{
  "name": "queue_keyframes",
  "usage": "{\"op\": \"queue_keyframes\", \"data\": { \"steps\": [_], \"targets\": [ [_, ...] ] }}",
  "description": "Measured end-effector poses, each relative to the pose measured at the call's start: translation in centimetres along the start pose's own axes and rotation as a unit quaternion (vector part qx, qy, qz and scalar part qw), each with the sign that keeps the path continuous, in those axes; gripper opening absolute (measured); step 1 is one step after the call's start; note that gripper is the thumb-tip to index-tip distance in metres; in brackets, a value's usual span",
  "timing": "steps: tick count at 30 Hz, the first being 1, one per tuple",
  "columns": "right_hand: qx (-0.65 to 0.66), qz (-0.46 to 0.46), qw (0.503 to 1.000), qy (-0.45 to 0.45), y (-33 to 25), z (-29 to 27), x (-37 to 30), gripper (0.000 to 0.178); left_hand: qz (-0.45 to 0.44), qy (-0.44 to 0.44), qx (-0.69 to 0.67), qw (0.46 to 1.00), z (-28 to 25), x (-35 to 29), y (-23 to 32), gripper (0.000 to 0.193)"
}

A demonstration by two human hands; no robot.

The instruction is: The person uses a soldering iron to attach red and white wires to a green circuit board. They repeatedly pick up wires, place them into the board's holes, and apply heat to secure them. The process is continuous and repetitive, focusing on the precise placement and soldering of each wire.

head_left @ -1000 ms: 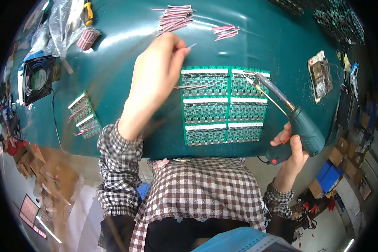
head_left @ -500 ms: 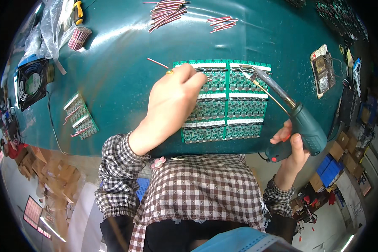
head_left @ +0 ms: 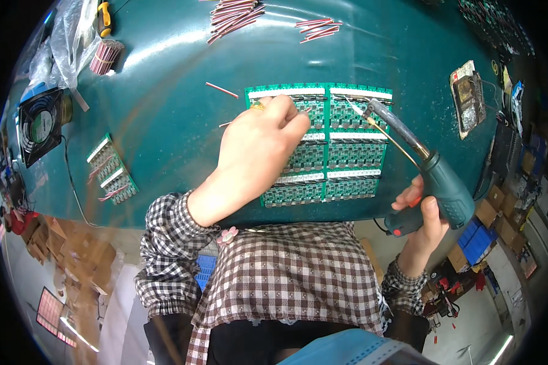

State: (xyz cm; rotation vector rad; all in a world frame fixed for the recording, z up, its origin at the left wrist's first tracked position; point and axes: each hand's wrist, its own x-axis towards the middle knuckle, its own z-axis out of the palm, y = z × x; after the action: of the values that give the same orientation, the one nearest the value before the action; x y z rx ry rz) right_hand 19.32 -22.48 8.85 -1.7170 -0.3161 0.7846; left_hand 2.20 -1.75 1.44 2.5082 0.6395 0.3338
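My left hand (head_left: 259, 137) is closed in a pinch over the upper left part of a green circuit board panel (head_left: 327, 146). A thin red-and-white wire (head_left: 309, 110) shows at its fingertips; the fingers hide most of it. My right hand (head_left: 429, 225) is wrapped round the handle of a dark green soldering gun (head_left: 447, 188). The gun's metal barrel and thin side tube slant up to the left, and its tip is over the panel's upper right block. Several rows of small boards with white strips and black parts make up the panel. A loose wire (head_left: 221, 90) lies left of it.
Wire piles (head_left: 234, 18) lie at the back, with a bundled wire bunch (head_left: 106, 57) and a yellow-handled tool (head_left: 105, 19) to their left. A black fan (head_left: 41, 126) and a smaller board strip (head_left: 112, 169) are at left. A solder-stained block (head_left: 467, 100) lies at right.
My left hand has shifted slightly right over the panel, and a short wire end now shows on its left side. The soldering gun has hardly moved. The view has shifted slightly.
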Motion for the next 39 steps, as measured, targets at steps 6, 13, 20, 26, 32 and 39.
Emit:
{"op": "queue_keyframes", "data": {
  "steps": [6, 13, 20, 26, 32, 39],
  "targets": [
    [-0.003, -0.002, 1.0, -0.013, -0.1, 0.1, 0.1, 0.046, -0.048, 0.05, -0.113, 0.991, 0.1, 0.2, -0.7, 0.013],
    [-0.011, 0.006, 0.999, -0.041, -0.1, -0.1, 0.0, 0.04, -0.06, 0.059, -0.059, 0.995, -0.6, 1.2, 0.3, 0.01],
    [-0.016, 0.023, 0.999, -0.033, 0.0, 0.2, 0.0, 0.038, -0.038, 0.039, -0.025, 0.998, -0.1, 0.6, -0.1, 0.012],
    [-0.017, 0.016, 0.999, -0.031, -0.1, 0.3, -0.2, 0.037, -0.121, 0.031, -0.182, 0.975, -0.8, 1.2, 0.9, 0.008],
    [-0.013, 0.02, 0.999, -0.035, 0.0, 0.3, -0.3, 0.037, -0.103, 0.048, -0.086, 0.99, 1.2, 1.6, 0.2, 0.009],
    [-0.054, 0.014, 0.997, -0.048, 0.4, -0.1, -0.4, 0.049, -0.106, 0.036, -0.144, 0.983, 0.7, 1.7, 0.4, 0.01]
  ]
}}
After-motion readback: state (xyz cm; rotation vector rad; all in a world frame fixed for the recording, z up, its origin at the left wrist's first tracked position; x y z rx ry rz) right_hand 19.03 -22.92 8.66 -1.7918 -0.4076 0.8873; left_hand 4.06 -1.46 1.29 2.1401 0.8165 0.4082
